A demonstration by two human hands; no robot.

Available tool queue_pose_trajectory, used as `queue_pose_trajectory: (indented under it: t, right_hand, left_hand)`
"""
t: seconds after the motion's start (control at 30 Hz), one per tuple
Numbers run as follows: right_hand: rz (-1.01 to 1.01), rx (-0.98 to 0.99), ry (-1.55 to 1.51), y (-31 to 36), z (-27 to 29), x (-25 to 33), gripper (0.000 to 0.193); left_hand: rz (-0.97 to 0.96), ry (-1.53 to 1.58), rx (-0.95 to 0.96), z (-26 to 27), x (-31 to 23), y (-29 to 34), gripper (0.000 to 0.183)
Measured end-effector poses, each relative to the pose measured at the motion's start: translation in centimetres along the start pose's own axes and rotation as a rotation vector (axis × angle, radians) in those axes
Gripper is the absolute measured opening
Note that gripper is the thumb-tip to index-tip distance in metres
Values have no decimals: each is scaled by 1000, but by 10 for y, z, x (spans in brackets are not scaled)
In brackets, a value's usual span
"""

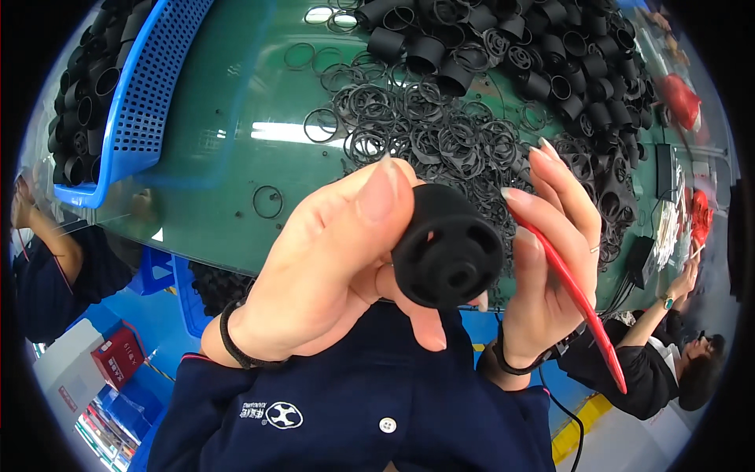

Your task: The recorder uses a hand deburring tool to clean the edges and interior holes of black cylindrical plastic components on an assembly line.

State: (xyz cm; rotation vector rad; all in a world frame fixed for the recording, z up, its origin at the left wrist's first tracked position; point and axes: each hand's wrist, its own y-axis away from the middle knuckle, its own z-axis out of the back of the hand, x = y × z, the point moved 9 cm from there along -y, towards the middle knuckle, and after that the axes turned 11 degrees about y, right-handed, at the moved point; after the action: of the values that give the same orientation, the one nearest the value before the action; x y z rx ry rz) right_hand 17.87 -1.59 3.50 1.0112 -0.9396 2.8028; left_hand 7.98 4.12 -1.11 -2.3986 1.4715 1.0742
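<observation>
My left hand [330,259] is closed around a black cylindrical plastic part [448,248], thumb on top. The part's end shows a small central hub with curved openings round it. Just to the right, my right hand [554,259] holds a slim red tool [578,303] between thumb and fingers; its pointed end slants down to the right. The right fingers are close to the part, and I cannot tell whether they touch it. Beyond both hands lies a heap of thin black rings [440,130] on the green table [228,71].
A blue perforated basket [149,102] full of black cylinders stands at the left. More black cylinders [550,59] are piled at the far right of the table. One loose ring [268,201] lies left of my hands. Co-workers sit at both sides, one with an arm [657,315] at the right.
</observation>
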Motion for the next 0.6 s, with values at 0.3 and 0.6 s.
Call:
queue_pose_trajectory:
  t: [0.3,0.6]
  right_hand:
    - [-156,-36,55,-5,-4,-19,26]
    - [-73,97,286,-36,-30,-52,18]
  left_hand:
    - [20,204,-116,8,1,-4,52]
    - [-161,79,-90,20,-15,5,26]
